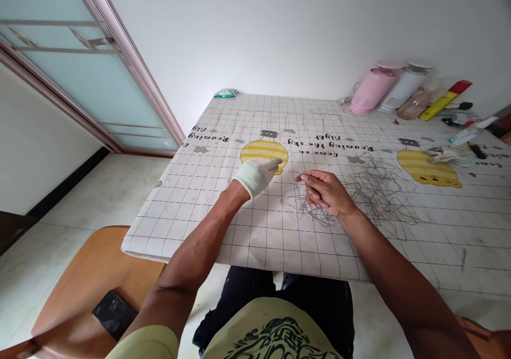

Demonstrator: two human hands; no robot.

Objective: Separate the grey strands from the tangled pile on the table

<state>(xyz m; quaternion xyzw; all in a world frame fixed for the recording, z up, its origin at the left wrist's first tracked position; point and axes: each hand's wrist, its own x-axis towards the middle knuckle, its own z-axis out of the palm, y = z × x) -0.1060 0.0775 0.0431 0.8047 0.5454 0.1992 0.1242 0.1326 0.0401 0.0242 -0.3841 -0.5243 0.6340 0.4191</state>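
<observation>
My left hand, in a pale green-white glove, hovers over the gridded white tablecloth, its fingers drawn together and pointing right, near a printed yellow striped lemon shape. My right hand is bare and curled, just above a loose tangle of thin grey thread. A larger tangle of the same thread spreads to its right. Neither hand clearly holds a strand; any thin thread in the fingers is too fine to tell.
A pink bottle, a white bottle, a yellow-and-red tube and a crumpled cloth lie at the far right of the table. A frosted sliding door stands at left, and a wooden chair at lower left.
</observation>
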